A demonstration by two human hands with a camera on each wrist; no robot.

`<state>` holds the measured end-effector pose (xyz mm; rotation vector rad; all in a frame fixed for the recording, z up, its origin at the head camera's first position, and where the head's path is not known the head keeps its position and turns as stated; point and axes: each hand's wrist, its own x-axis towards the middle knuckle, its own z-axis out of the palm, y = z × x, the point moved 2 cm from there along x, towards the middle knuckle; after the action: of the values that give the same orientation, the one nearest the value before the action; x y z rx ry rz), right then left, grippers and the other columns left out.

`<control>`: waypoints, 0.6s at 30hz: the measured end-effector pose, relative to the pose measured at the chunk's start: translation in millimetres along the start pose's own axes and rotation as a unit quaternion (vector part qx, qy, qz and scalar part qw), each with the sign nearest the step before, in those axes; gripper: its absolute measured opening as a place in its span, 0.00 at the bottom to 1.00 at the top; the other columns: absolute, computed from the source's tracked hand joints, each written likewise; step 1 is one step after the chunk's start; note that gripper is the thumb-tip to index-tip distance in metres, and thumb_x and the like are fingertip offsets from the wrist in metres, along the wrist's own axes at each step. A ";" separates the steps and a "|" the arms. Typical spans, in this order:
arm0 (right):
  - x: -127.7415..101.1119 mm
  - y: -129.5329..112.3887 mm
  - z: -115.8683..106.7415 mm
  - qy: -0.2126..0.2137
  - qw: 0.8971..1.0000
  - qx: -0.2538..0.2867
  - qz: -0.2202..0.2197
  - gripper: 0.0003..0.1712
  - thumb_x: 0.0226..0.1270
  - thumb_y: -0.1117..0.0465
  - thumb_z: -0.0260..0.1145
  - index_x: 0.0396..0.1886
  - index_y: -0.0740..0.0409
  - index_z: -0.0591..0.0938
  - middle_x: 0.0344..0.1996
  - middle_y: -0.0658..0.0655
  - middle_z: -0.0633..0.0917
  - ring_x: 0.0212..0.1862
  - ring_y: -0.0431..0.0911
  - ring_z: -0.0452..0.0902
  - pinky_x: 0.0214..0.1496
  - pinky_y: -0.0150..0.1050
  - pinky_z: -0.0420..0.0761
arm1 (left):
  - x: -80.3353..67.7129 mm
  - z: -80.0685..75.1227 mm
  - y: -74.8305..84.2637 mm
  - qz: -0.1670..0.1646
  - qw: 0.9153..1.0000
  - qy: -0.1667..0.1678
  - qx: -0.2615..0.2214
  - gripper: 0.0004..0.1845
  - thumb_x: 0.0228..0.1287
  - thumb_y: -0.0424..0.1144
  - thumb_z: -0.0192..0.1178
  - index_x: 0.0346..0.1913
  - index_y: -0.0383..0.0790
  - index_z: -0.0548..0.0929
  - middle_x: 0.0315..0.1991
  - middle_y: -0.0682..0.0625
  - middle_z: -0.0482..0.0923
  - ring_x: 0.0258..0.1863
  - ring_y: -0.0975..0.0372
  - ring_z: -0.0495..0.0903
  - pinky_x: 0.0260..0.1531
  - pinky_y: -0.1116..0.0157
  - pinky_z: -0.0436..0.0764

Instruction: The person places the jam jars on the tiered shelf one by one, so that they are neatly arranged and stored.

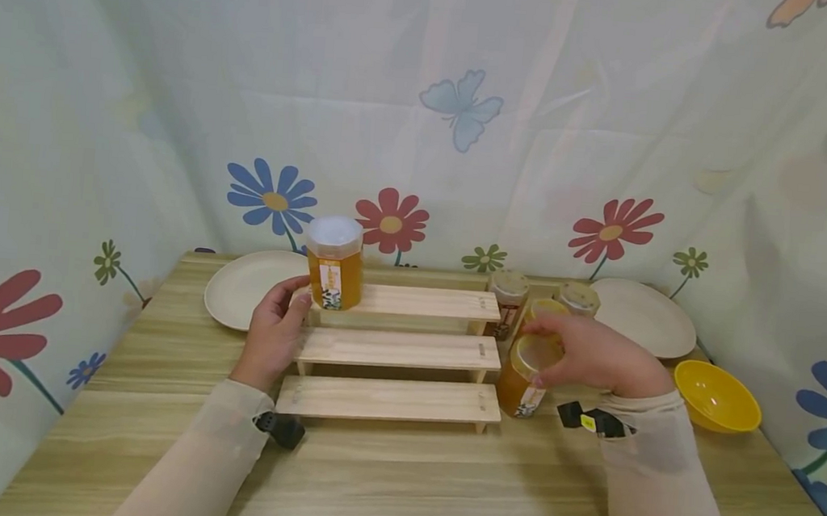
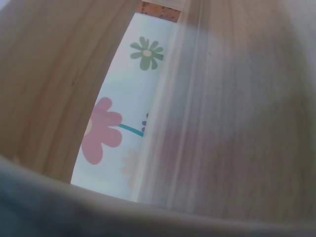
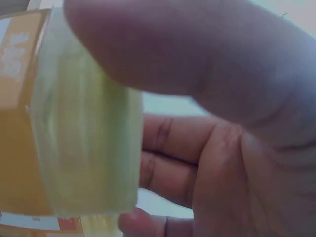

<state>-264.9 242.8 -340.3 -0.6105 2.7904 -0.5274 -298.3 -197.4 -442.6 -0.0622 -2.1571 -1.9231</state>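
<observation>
Jar (image 1: 527,375): stood on the counter (image 1: 397,467) beside the rack (image 1: 395,346), right hand (image 1: 595,355) curled over its lid.
Left hand (image 1: 272,332): fingers relaxed, resting against the rack.
Risk: a lid-only hold could have slipped, knocking neighbouring jars (image 1: 508,298).

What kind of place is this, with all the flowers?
Probably a small staged tabletop corner, not a real kitchen or shop. A flower-and-butterfly printed curtain walls in a wooden table, which holds a little stepped wooden rack, honey jars and plates.
</observation>
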 end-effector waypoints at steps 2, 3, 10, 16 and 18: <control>0.3 -1.4 -0.3 0.002 1.000 -0.001 0.008 0.40 0.53 0.49 0.86 0.65 0.54 0.82 0.61 0.57 0.84 0.59 0.55 0.77 0.66 0.62 0.77 | 0.3 0.0 -1.0 0.002 1.000 0.002 0.002 0.22 0.85 0.42 0.52 0.73 0.39 0.73 0.73 0.46 0.73 0.67 0.63 0.71 0.59 0.78 0.73; 0.4 -1.7 -0.2 0.003 1.000 0.001 0.011 0.41 0.53 0.48 0.86 0.65 0.54 0.82 0.61 0.57 0.84 0.58 0.55 0.78 0.65 0.61 0.77 | 0.2 -0.2 -1.1 0.003 1.000 0.004 0.004 0.22 0.85 0.43 0.52 0.73 0.38 0.73 0.73 0.46 0.73 0.67 0.63 0.71 0.59 0.79 0.73; -1.0 -4.1 0.3 -0.004 1.000 -0.006 0.023 0.44 0.53 0.48 0.86 0.68 0.55 0.78 0.62 0.57 0.84 0.59 0.55 0.78 0.66 0.61 0.77 | 0.3 0.2 -0.3 0.005 1.000 0.004 0.000 0.22 0.85 0.42 0.52 0.73 0.39 0.73 0.74 0.46 0.72 0.67 0.62 0.71 0.60 0.78 0.73; 0.1 -5.8 0.1 0.001 1.000 -0.022 0.019 0.43 0.52 0.49 0.87 0.66 0.55 0.80 0.59 0.56 0.85 0.58 0.55 0.78 0.64 0.60 0.78 | -0.4 0.0 1.0 0.002 1.000 0.005 0.004 0.22 0.85 0.43 0.52 0.73 0.39 0.73 0.74 0.46 0.72 0.69 0.61 0.70 0.60 0.77 0.73; -0.1 -5.6 -0.4 0.006 1.000 -0.029 0.009 0.41 0.51 0.49 0.87 0.64 0.54 0.81 0.57 0.54 0.86 0.55 0.53 0.79 0.62 0.58 0.79 | 0.0 -0.1 0.5 -0.001 1.000 0.006 0.006 0.22 0.85 0.43 0.52 0.73 0.40 0.73 0.74 0.47 0.72 0.70 0.61 0.70 0.60 0.78 0.73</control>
<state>-262.9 238.2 -337.8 -0.5942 2.8286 -0.4497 -298.1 -197.4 -442.1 -0.0482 -2.1612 -1.9071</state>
